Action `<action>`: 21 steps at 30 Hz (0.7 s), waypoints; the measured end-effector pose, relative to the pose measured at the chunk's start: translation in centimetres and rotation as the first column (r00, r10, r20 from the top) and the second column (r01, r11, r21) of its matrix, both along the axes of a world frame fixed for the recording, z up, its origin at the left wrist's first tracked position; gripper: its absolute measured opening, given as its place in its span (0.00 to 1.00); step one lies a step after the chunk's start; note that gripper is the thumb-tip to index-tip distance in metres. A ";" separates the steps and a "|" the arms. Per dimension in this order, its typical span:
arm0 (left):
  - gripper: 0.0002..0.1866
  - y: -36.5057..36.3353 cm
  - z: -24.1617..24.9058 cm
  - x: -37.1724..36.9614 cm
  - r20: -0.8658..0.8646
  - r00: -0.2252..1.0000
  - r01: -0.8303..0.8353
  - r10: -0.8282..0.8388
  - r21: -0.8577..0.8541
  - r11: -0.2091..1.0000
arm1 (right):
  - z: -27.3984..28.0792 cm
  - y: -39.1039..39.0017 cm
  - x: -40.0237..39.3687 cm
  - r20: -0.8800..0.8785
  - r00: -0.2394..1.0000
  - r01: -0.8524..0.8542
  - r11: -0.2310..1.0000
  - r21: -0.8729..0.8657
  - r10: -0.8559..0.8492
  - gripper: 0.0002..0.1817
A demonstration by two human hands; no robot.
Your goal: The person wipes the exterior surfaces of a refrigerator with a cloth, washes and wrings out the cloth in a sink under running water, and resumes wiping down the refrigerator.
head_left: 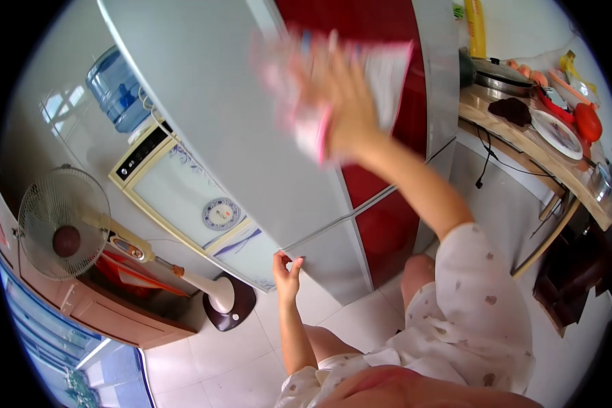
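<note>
A tall refrigerator [231,129] with grey and dark red panels stands before me. My right hand [347,102] is raised against its upper part, fingers spread over a pink-edged white cloth [387,71] and pressing it to the surface. Hand and cloth are blurred by motion, and part of the cloth folds round near the wrist. Lower down, my left hand [287,272] is at the refrigerator's left edge, by the seam between upper and lower sections. Its fingers are bent round the edge, with the thumb on the near side; the fingertips are partly hidden.
To the left stand a water dispenser [183,194] with a blue bottle [119,88], a floor fan [64,224] and a brown cabinet [115,313]. At right, a wooden table [517,136] bears a lidded pan [503,76], a plate [556,133] and food. A black cable [486,153] hangs from it.
</note>
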State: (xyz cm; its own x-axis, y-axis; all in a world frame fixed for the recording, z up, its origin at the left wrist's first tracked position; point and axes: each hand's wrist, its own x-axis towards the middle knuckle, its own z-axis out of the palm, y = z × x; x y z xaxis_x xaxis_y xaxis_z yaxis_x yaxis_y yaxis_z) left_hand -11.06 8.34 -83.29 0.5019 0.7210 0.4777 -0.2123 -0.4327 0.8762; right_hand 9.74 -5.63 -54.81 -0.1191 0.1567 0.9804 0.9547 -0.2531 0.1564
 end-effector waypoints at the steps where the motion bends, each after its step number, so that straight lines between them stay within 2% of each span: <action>1: 0.15 -0.1 0.2 0.0 -0.004 1.000 -0.008 0.008 0.003 1.000 | -3.9 -0.3 -0.1 0.018 0.998 -0.063 0.979 -0.192 0.068 0.41; 2: 0.15 -0.3 0.3 -0.2 -0.012 1.000 -0.020 0.020 0.000 1.000 | -8.5 0.1 -0.1 0.040 0.993 -0.096 0.968 -0.233 0.108 0.42; 3: 0.15 -0.4 0.3 -0.2 -0.016 1.000 -0.018 0.018 0.000 1.000 | -13.3 0.7 0.5 0.123 0.988 -0.056 0.969 -0.242 0.088 0.37; 4: 0.15 -0.2 0.2 -0.3 -0.038 0.999 -0.032 0.033 0.024 0.999 | -17.5 0.4 0.8 0.084 0.986 -0.108 0.943 -0.315 0.142 0.31; 5: 0.15 -0.2 0.3 -0.5 -0.060 0.997 -0.046 0.049 0.049 0.998 | -21.3 0.4 0.8 0.065 0.992 -0.084 0.949 -0.304 0.109 0.34; 6: 0.15 -0.2 0.5 -0.6 -0.061 0.997 -0.044 0.047 0.054 0.998 | -23.5 -0.1 0.1 0.101 0.995 0.043 0.958 -0.283 -0.015 0.36; 8: 0.16 -0.4 0.7 -0.7 -0.113 0.990 -0.079 0.086 0.068 0.995 | -23.0 -0.6 0.2 0.026 0.995 -0.081 0.929 -0.360 0.097 0.38; 9: 0.16 -0.3 1.1 -0.4 -0.107 0.991 -0.073 0.082 0.081 0.994 | -22.3 0.0 0.6 -0.062 0.998 -0.050 0.938 -0.343 0.030 0.38; 10: 0.16 -0.5 1.2 -0.6 -0.121 0.988 -0.083 0.094 0.095 0.992 | -18.3 0.1 -0.2 -0.157 0.987 -0.021 0.943 -0.333 -0.034 0.37; 11: 0.16 -0.6 1.3 -0.6 -0.134 0.985 -0.090 0.104 0.109 0.990 | -13.9 1.2 0.1 -0.142 0.986 -0.099 0.992 -0.079 0.087 0.34; 12: 0.16 -0.6 1.3 -0.6 -0.135 0.986 -0.080 0.096 0.119 0.990 | -8.9 2.8 0.5 -0.067 0.981 -0.162 0.958 0.236 0.183 0.28; 13: 0.16 -0.6 1.3 -0.8 -0.152 0.981 -0.102 0.123 0.140 0.985 | -3.7 2.9 0.7 -0.027 0.988 -0.140 0.949 0.282 0.154 0.27; 14: 0.17 -0.6 1.3 -0.8 -0.168 0.974 -0.123 0.150 0.162 0.979 | 1.1 2.6 0.5 -0.104 0.990 -0.069 0.973 0.222 0.094 0.28; 16: 0.17 -0.6 1.3 -0.8 -0.177 0.972 -0.127 0.156 0.166 0.978 | 9.1 3.5 1.4 -0.035 0.998 -0.036 0.900 0.434 0.056 0.29; 17: 0.18 -0.6 1.3 -0.8 -0.165 0.977 -0.114 0.136 0.136 0.984 | 12.3 2.2 1.5 -0.086 0.995 -0.018 0.929 0.370 0.053 0.36; 18: 0.18 -0.6 1.2 -0.9 -0.154 0.981 -0.106 0.121 0.102 0.989 | 14.2 1.8 2.2 -0.115 0.988 -0.045 0.908 0.416 0.102 0.37; 20: 0.18 -0.5 1.0 -0.9 -0.149 0.982 -0.105 0.118 0.093 0.990 | 14.3 1.3 2.7 -0.108 0.994 0.067 0.912 0.405 -0.025 0.37; 21: 0.18 -0.5 0.8 -1.0 -0.144 0.983 -0.103 0.114 0.083 0.991 | 13.3 0.7 3.4 -0.131 0.991 0.057 0.924 0.379 -0.008 0.38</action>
State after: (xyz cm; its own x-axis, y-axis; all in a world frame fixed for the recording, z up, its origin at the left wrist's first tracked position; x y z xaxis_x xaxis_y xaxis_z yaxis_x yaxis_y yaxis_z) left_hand -12.03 7.84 -82.51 0.4918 0.7401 0.4587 -0.0306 -0.5118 0.8585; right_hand 13.12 -4.97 -41.52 0.0067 -0.2296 0.9733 0.9504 -0.3012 -0.0776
